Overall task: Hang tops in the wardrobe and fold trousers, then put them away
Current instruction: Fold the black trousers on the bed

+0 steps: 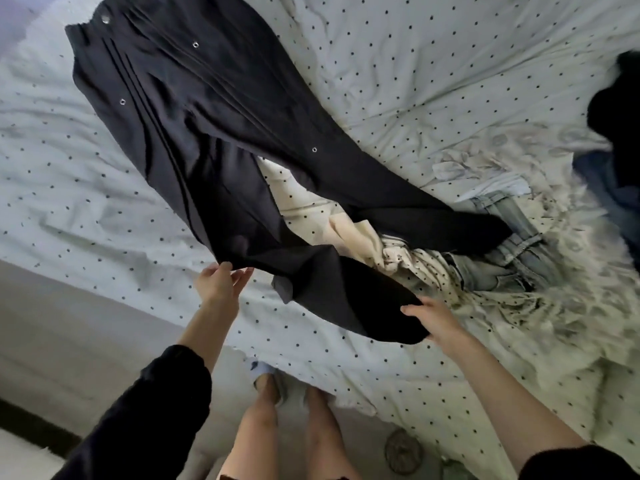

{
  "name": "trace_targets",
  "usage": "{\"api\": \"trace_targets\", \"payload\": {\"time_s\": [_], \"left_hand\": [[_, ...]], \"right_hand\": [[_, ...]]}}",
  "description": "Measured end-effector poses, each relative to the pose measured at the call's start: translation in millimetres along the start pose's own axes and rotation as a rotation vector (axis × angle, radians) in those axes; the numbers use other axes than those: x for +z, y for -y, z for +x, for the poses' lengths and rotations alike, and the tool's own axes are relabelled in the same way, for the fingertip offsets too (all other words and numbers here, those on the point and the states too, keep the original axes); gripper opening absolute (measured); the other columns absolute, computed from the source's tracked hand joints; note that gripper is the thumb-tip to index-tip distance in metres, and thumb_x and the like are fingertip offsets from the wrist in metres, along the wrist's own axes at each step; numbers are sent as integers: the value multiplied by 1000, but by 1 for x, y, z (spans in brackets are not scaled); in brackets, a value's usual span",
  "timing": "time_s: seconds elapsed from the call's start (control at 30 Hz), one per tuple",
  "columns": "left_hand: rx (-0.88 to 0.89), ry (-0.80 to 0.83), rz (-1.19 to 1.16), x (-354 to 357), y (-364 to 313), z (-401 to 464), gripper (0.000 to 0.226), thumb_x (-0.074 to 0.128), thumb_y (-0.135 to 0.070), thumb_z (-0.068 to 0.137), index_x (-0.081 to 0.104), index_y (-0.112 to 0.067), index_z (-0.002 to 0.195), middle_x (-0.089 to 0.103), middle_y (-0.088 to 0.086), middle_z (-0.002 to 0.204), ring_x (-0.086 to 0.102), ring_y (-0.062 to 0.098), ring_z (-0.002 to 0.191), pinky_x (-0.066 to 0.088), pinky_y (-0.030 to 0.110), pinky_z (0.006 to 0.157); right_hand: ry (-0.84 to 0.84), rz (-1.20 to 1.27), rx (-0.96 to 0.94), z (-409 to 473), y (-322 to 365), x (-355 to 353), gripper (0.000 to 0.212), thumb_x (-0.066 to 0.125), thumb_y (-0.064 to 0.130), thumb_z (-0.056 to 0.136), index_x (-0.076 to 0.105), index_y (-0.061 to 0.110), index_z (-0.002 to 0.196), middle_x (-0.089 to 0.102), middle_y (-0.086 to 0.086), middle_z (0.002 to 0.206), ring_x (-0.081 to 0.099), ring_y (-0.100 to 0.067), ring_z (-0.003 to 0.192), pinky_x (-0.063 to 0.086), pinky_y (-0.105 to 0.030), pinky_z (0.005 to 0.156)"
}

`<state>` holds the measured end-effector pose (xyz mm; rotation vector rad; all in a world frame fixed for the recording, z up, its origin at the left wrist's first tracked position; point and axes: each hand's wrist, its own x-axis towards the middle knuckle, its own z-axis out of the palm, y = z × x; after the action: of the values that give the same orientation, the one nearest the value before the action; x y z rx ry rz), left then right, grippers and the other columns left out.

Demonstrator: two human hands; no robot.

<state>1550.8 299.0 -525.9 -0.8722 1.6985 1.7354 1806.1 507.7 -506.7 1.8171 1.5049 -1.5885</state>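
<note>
- A person stands at the edge of a bed (398, 74) covered by a pale, dark-dotted duvet, both arms stretched forward in dark sleeves pushed up the forearms.
- A black garment (194, 133) with pleats and small metal snaps is spread out, reaching from the upper left of the view down toward the hands; whether it is a top or trousers cannot be told.
- The left hand (218, 284) has its fingers at the garment's lower left edge; they look fairly straight, and whether they pinch the cloth cannot be told.
- The right hand (431, 318) grips the garment's dark lower end, thumb on top and the fingers hidden under the fabric.
- Beneath the garment's lower part lies a cream dotted cloth (311, 216), bunched on the duvet.
- Just right of that lie light blue jeans (512, 247), partly covered by the black garment's far tip.
- A pale floral fabric (540, 306) is heaped around the jeans toward the right.
- At the right edge sit more dark clothes (620, 123) over something blue (602, 188).
- The person's bare legs show below, beside the bed on a light floor (69, 334).
</note>
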Motion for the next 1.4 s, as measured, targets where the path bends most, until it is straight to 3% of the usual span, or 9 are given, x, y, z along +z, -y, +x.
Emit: {"api": "trace_targets", "payload": {"time_s": [0.2,0.3,0.37,0.67,0.8,0.9,1.07,1.27,1.4], "left_hand": [[-62,-36,155,5,0,-5,15,38,-3,93,53,-4,95,58,10,95,59,24,90,53,43,84],[-149,2,215,9,8,-9,33,35,-2,95,48,-5,125,57,12,117,58,27,103,48,47,90],[-210,93,259,15,20,-15,27,34,-1,96,48,-6,119,57,12,124,58,24,104,44,46,91],[-300,238,285,27,82,-28,2,61,-13,91,60,-14,92,57,2,93,53,24,111,44,38,85],[-273,395,197,26,102,-36,46,62,-21,90,44,-21,133,57,1,121,50,22,120,43,45,94],[-150,413,191,36,112,-41,47,59,-20,93,39,-32,133,53,0,129,51,22,117,40,47,102],[18,314,164,60,129,-43,20,51,-36,96,52,-32,116,52,-4,128,48,19,115,48,41,89],[-20,346,69,65,170,-54,48,38,1,92,42,-19,135,58,1,95,56,18,87,46,37,84],[-96,310,38,77,199,-69,38,41,-11,100,41,-13,138,57,5,92,55,17,81,48,37,77]], "right_hand": [[-275,124,-22,-30,-32,-40,6,60,10,87,60,10,81,62,-9,84,57,-20,73,42,-30,62],[-280,149,44,-39,-56,-46,11,64,11,86,62,2,91,60,-9,79,56,-23,74,41,-30,68],[-277,150,60,-41,-71,-43,22,67,13,85,61,-7,92,58,-10,76,54,-25,71,38,-31,65],[-153,423,152,-40,-91,-29,33,70,22,84,60,-7,97,55,-31,93,59,-34,87,36,-32,71],[-114,445,75,-32,-92,-42,17,67,25,86,66,8,90,65,-6,96,58,-17,92,42,-31,81],[-192,571,-71,-25,-84,-57,12,67,21,86,72,12,92,72,1,90,63,-13,92,47,-27,78],[-109,706,-231,6,-62,-87,13,61,22,90,72,15,91,73,-2,98,68,-16,92,52,-30,77],[-132,395,-380,38,-41,-80,29,46,4,90,62,26,101,49,-2,138,50,-14,122,38,-33,105],[-174,229,-546,44,-29,-86,42,40,-9,87,60,2,123,44,0,140,48,-11,122,37,-22,100]]}}
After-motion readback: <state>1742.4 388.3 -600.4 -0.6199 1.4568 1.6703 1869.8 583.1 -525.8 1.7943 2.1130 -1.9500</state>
